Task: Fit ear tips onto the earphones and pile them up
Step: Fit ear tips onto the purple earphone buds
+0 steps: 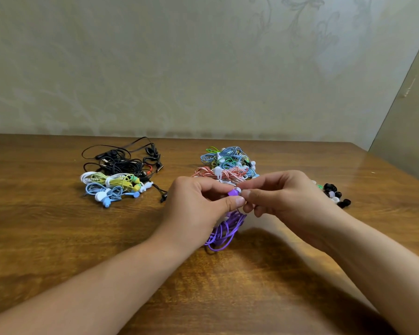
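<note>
My left hand point(198, 204) pinches the purple earbud point(233, 192) of a purple earphone, whose coiled cable point(224, 232) hangs below my hands onto the table. My right hand point(283, 194) pinches a small white ear tip point(238, 189) against the earbud's end. Both hands meet above the middle of the wooden table point(58, 238). A pile of black, yellow, white and blue earphones point(120, 175) lies at the left. A second pile of blue, green and red-white earphones point(228, 165) lies behind my hands. Loose black and white ear tips point(334, 193) lie at the right.
A papered wall point(203, 68) stands right behind the table's far edge. A black cable end with a plug point(162, 197) trails from the left pile toward my left hand. The table's right edge runs close past the ear tips.
</note>
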